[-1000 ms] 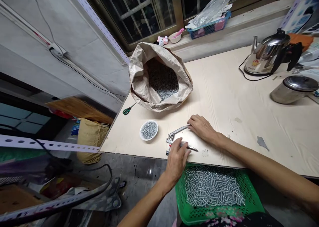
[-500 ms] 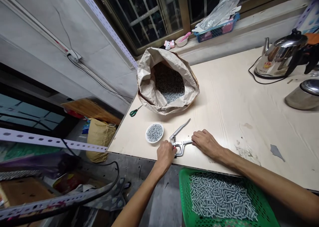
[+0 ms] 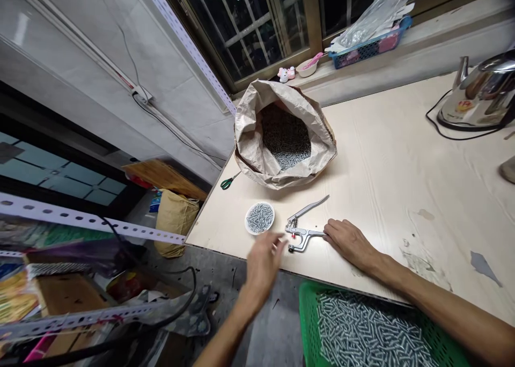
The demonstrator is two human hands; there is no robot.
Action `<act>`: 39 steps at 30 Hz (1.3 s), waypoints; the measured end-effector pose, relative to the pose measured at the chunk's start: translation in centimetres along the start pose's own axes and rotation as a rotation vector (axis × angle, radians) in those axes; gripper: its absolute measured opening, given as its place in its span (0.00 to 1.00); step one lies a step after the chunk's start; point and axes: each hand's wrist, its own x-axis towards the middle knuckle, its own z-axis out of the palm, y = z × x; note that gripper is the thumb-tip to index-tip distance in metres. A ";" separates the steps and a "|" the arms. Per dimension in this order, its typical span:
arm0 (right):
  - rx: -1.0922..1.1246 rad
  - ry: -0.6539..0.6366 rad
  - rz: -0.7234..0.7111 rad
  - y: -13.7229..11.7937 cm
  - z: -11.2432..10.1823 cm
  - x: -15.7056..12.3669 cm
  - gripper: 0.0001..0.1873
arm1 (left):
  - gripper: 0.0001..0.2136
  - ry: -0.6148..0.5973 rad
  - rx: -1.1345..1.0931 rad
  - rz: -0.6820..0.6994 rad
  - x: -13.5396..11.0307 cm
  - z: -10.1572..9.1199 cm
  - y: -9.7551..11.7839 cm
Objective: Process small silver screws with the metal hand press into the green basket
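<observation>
The metal snap pliers (image 3: pixel 304 233) lie on the table with their two handles spread, a spring between them and a small red piece at the jaw. My right hand (image 3: pixel 348 243) is closed around the end of the lower handle. Just left of the jaw, my left hand (image 3: pixel 261 262) hovers at the table's front edge, somewhat blurred, with a gap between thumb and fingers; I see nothing held in it. Close behind it stands a small white bowl (image 3: pixel 259 218) full of short silvery metal pieces.
An open paper sack (image 3: pixel 249 152) of metal pieces stands behind the bowl. Green-handled scissors (image 3: pixel 227 183) lie at the table's left edge. Below the front edge is a green basket (image 3: pixel 309 324) heaped with metal pieces. A kettle (image 3: pixel 475 98) stands at the right.
My left hand has come off the pliers' jaw and moved left towards the bowl, its fingers loosening. My right hand keeps its hold on the handle. The view has shifted slightly left.
</observation>
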 end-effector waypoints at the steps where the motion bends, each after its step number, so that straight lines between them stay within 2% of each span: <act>1: -0.008 0.004 -0.002 0.0 0.1 0.0 0.10 | 0.11 0.106 0.129 -0.038 1.2 -0.5 -1.2; 3: -0.023 0.017 -0.008 0.1 0.2 -0.1 0.10 | 0.10 0.200 0.334 -0.099 3.7 -1.3 -3.9; 6: -0.030 0.050 -0.016 0.1 0.4 -0.1 0.10 | 0.10 0.147 0.490 -0.132 6.1 -1.5 -7.0; 9: -0.029 0.063 -0.021 0.1 0.4 -0.1 0.09 | 0.11 0.091 0.557 -0.135 6.7 -1.0 -8.1; 14: -0.064 0.042 -0.019 0.0 0.2 0.0 0.10 | 0.11 0.034 0.585 -0.116 6.8 -0.9 -7.7; 21: -0.060 0.036 -0.015 0.0 0.2 0.0 0.09 | 0.09 0.005 0.470 -0.077 7.9 -1.7 -8.1; 27: -0.061 0.020 -0.007 0.1 0.5 0.0 0.09 | 0.09 0.191 0.129 -0.099 8.6 -2.3 -9.2; 30: -0.071 0.020 -0.007 0.1 0.4 0.0 0.10 | 0.10 0.227 -0.170 -0.182 8.4 -2.5 -8.6; 32: -0.072 0.026 -0.007 0.1 0.4 0.1 0.10 | 0.13 0.174 -0.372 -0.252 7.7 -2.2 -7.5; 34: -0.077 0.034 -0.012 0.1 0.4 0.1 0.09 | 0.14 0.085 -0.464 -0.260 6.6 -1.2 -6.1; 39: -0.163 0.068 -0.077 0.1 0.3 0.2 0.11 | 0.14 -0.113 -0.406 -0.175 4.0 2.5 -3.9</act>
